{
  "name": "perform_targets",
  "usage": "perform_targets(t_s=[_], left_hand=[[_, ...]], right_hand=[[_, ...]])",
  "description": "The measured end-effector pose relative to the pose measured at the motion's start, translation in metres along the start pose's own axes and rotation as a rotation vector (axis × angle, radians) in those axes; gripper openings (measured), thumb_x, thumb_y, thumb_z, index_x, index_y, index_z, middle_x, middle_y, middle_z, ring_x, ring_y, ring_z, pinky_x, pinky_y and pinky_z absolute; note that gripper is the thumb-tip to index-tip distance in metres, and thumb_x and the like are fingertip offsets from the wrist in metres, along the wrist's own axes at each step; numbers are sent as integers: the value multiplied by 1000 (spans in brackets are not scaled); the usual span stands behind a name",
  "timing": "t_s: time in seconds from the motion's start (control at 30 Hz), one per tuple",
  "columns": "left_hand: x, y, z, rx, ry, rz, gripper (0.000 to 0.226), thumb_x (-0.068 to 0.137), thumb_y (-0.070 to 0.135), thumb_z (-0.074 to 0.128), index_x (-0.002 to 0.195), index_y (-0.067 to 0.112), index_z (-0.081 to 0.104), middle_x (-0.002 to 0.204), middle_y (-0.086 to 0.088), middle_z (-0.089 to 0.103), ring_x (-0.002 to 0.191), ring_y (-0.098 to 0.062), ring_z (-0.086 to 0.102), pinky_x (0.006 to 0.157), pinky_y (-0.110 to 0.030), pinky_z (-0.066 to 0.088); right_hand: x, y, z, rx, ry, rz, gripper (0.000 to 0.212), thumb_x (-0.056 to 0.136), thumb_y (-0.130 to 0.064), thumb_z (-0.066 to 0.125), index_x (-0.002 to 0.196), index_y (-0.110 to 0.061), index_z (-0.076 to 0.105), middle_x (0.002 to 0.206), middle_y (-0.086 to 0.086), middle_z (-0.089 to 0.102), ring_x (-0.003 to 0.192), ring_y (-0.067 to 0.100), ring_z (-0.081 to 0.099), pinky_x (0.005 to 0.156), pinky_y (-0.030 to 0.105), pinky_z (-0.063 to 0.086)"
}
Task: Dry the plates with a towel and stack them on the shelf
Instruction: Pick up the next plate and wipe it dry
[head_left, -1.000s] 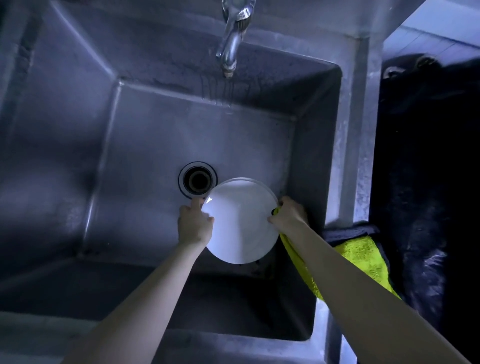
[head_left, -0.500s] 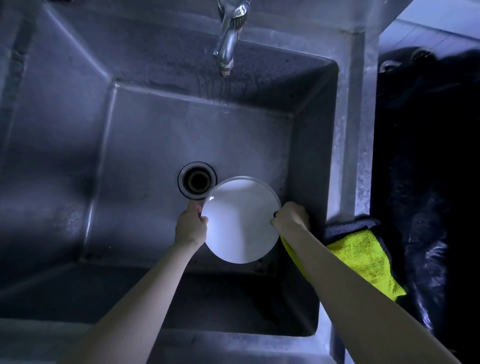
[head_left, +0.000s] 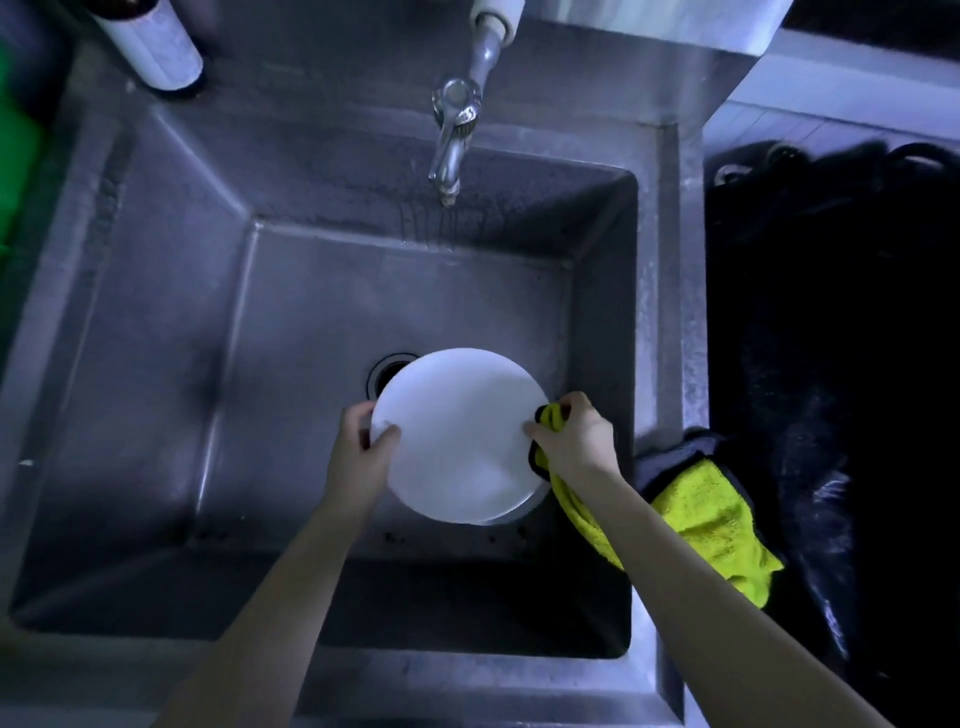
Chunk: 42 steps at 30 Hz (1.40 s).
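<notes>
White plate (head_left: 457, 436) faces up, left hand (head_left: 363, 447) gripping its rim, right hand (head_left: 574, 441) clutching towel (head_left: 706, 519)

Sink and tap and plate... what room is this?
Most likely a kitchen, at the dishwashing spot. There is a deep metal sink with a tap over it, and a person holds a white plate above the drain with a yellow towel.

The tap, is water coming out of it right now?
No, nothing runs from the tap into the sink; its spout is bare above the white plate.
</notes>
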<state>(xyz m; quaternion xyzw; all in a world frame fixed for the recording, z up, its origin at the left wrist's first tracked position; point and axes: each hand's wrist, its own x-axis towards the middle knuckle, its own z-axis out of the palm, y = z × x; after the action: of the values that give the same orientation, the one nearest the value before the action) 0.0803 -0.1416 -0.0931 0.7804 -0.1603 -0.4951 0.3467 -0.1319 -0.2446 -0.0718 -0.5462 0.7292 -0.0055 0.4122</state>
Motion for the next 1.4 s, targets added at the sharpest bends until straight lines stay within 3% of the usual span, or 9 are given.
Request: perform_targets(t_s=[0.17,0.33,0.47,0.73,0.83,1.0,1.1,1.2,1.4], left_hand=[[-34,41,-4,-318,-54,63,44,77,31,64,107,62,53,127,14,62,115,-15,63,90,-47,56],[-73,77,-1,-469,-131,143,36,91,34,59,115,61,53,109,32,66,93,5,68,58,-25,57],[-103,113,1,-554,-75,199,27,103,32,47,121,50,56,109,25,70,91,2,69,57,-21,56],[-158,180,-1,-610,-28,374,38,103,29,40,112,60,60,104,29,71,79,8,69,54,-22,53],[-176,197,2,-667,-16,426,41,101,25,39,116,56,61,107,23,72,89,0,71,59,-30,59],[-192,218,8,-720,125,494,40,103,24,43,111,59,61,109,30,69,104,4,64,82,-30,53],[-195,225,10,-780,163,507,37,104,20,45,118,50,62,120,20,69,112,-5,64,83,-30,53],[-196,231,10,-840,206,497,35,105,19,44,121,46,59,131,10,65,118,-12,62,89,-34,53],[-202,240,18,-788,179,524,41,106,20,39,125,51,58,136,9,58,125,-13,57,107,-40,47]], right_hand=[[-32,-20,-37,138,124,-109,35,81,-32,76,101,-13,54,83,-3,57,80,21,50,61,23,30],[-71,-36,-98,192,210,-211,29,78,-37,78,90,-18,60,77,-4,63,78,19,59,61,27,40],[-103,-57,-155,191,235,-324,25,76,-42,79,84,-22,66,73,-2,68,73,18,64,67,34,53],[-144,-147,-262,312,469,-644,35,84,-49,68,86,-14,65,68,-3,61,70,13,57,66,27,45],[-157,-183,-262,324,478,-819,37,83,-43,73,108,-17,68,92,6,67,95,23,60,86,32,49],[-168,-158,-219,-87,64,-1093,45,82,-19,74,125,-14,63,113,6,66,104,22,63,90,22,43],[-164,-129,-218,-501,295,-1279,37,88,-19,67,125,-18,66,129,-3,64,123,22,57,101,31,41],[-171,-107,-218,-479,403,-1418,32,91,-26,63,123,-25,68,133,-10,62,121,18,60,98,38,48],[-173,-114,-195,-530,93,-1456,45,104,-28,37,148,-24,40,157,-11,28,148,12,20,115,29,26]])
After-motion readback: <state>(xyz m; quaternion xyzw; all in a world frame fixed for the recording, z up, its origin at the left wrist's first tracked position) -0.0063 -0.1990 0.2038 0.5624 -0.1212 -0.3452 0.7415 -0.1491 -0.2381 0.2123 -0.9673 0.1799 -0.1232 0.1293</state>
